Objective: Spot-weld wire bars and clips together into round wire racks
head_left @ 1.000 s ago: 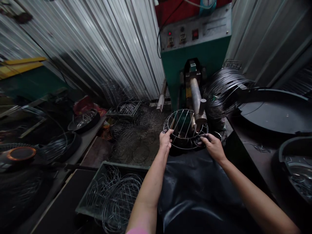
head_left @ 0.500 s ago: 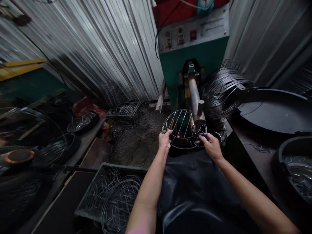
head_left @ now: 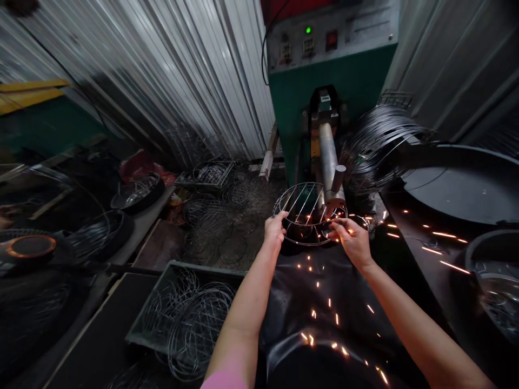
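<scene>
My left hand (head_left: pixel 275 228) is closed on the left rim of a round wire rack (head_left: pixel 304 223) with parallel bars across it. At the rack's right side, my right hand (head_left: pixel 352 237) pinches what looks like a small wire ring (head_left: pixel 324 235); its fingers partly hide it. Just above these fingertips is the electrode head of a spot welder (head_left: pixel 334 201), and the rack's right edge sits beneath it. Orange sparks fly out to the right and down over a black apron (head_left: pixel 295 292) on my lap. The exact contact point is hidden.
The welder's green cabinet (head_left: pixel 292 102) shows a green light. A wire coil (head_left: pixel 381 146), a wide black pan (head_left: pixel 466 186) and a black tub (head_left: pixel 486 248) are on the right. Left of my arm, a green crate (head_left: pixel 140 337) holds wire pieces; more wire rings (head_left: pixel 231 243) lie behind it.
Sparks now burst from the welder tip, and the panel light has turned from red to green. Both hands keep their grip on the wire pieces; the view has shifted slightly.
</scene>
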Action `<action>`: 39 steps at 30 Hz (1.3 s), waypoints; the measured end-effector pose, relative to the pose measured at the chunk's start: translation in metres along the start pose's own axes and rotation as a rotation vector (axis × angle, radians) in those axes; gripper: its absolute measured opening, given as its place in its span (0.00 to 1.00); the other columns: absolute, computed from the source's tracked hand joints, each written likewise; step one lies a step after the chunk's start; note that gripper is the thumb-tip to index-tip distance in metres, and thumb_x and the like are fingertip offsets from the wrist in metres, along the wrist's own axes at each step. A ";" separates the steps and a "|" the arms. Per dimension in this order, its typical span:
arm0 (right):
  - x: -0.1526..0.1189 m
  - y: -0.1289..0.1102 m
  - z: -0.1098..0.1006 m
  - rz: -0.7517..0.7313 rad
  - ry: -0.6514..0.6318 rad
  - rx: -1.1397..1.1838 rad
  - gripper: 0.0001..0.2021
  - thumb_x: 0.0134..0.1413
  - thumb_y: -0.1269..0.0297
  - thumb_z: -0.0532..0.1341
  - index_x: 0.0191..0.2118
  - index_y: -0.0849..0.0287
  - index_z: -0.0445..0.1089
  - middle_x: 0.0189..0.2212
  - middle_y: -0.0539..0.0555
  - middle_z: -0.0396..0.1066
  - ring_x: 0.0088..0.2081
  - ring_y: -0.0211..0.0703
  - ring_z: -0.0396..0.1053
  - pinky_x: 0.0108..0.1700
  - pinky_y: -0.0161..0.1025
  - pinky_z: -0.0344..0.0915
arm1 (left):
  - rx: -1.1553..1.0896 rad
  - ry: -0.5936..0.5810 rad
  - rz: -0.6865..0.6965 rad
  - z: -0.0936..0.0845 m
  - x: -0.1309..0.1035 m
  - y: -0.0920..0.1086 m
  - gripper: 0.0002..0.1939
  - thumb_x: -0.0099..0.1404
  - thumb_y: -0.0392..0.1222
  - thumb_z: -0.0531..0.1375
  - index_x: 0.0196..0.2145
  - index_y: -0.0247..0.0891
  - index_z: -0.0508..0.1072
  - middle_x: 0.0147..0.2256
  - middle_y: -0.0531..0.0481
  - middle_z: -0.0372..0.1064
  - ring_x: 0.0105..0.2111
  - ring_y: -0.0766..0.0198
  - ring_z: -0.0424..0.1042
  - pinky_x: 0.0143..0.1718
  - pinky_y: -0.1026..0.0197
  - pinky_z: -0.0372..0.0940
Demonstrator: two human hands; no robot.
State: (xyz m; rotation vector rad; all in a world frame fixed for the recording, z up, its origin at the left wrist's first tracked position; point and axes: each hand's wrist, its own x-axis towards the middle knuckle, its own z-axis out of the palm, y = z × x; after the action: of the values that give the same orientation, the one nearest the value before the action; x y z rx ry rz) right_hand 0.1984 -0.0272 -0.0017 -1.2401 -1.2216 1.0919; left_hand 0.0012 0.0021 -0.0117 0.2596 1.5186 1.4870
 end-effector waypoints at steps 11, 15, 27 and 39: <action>-0.057 0.115 -0.109 0.302 0.015 -0.308 0.15 0.45 0.62 0.57 0.40 0.60 0.71 0.21 0.51 0.71 0.21 0.41 0.67 0.25 0.37 0.65 | -0.004 0.002 -0.050 -0.001 -0.001 0.004 0.17 0.41 0.36 0.64 0.16 0.38 0.55 0.12 0.64 0.43 0.11 0.79 0.42 0.10 0.70 0.36; -0.051 0.117 -0.100 0.242 0.004 -0.530 0.09 0.43 0.67 0.55 0.34 0.58 0.68 0.24 0.52 0.72 0.28 0.43 0.70 0.30 0.36 0.64 | -0.029 0.005 -0.007 -0.005 -0.010 0.005 0.17 0.41 0.36 0.65 0.16 0.37 0.55 0.13 0.63 0.44 0.11 0.79 0.43 0.11 0.70 0.37; -0.068 0.096 -0.092 0.280 -0.046 -0.237 0.07 0.41 0.59 0.57 0.28 0.55 0.62 0.16 0.44 0.60 0.18 0.36 0.58 0.22 0.33 0.55 | -0.060 -0.035 -0.204 -0.004 0.002 -0.016 0.17 0.42 0.37 0.64 0.18 0.37 0.56 0.13 0.65 0.42 0.10 0.80 0.38 0.10 0.71 0.39; -0.067 0.070 -0.071 0.367 -0.127 0.044 0.21 0.35 0.48 0.67 0.30 0.60 0.65 0.19 0.49 0.67 0.20 0.36 0.63 0.21 0.33 0.59 | -0.087 -0.070 -0.112 -0.017 -0.010 -0.016 0.17 0.40 0.38 0.65 0.19 0.37 0.57 0.14 0.65 0.43 0.12 0.79 0.40 0.11 0.70 0.37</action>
State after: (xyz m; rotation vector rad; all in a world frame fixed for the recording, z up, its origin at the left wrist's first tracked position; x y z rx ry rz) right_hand 0.2682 -0.0950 -0.0721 -1.4130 -1.0801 1.4751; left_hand 0.0011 -0.0204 -0.0239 0.1705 1.3865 1.4370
